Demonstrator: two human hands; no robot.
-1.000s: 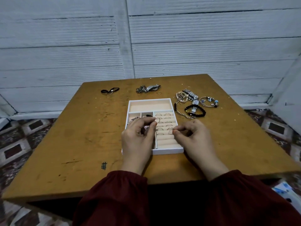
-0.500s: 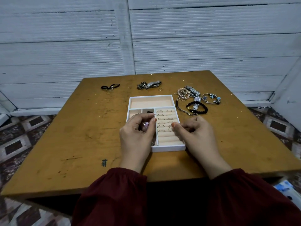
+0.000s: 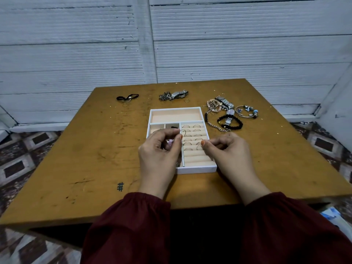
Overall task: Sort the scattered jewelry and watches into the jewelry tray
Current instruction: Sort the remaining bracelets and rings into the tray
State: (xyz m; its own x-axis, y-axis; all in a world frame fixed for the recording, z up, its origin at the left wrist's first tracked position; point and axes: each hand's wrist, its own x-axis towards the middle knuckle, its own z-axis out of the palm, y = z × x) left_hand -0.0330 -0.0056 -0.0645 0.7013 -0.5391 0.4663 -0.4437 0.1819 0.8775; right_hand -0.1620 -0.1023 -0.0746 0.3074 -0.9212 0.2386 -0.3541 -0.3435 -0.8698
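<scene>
The white jewelry tray (image 3: 176, 109) with peach lining lies mid-table. Its right section of ring rolls (image 3: 194, 155) holds several thin rings. My left hand (image 3: 160, 155) hovers over the tray's left compartments, pinching a thin ring (image 3: 183, 133) between thumb and forefinger, with something pink (image 3: 170, 142) tucked in the palm. My right hand (image 3: 231, 151) rests at the tray's right edge, fingers closed, thumb tip beside a ring in the rolls. A black item (image 3: 174, 127) lies in a small compartment.
Behind the tray lie a black band (image 3: 127, 97), a silver watch with chain (image 3: 174, 95) and a loose ring (image 3: 187, 101). To the right are beaded bracelets (image 3: 214, 105), a watch (image 3: 225, 102), a black bead bracelet (image 3: 231, 121) and a charm bangle (image 3: 247, 111).
Both hands stay over the tray. My left hand's pinch with the ring has shifted a little toward the upper ring rows; my right hand has barely moved.
</scene>
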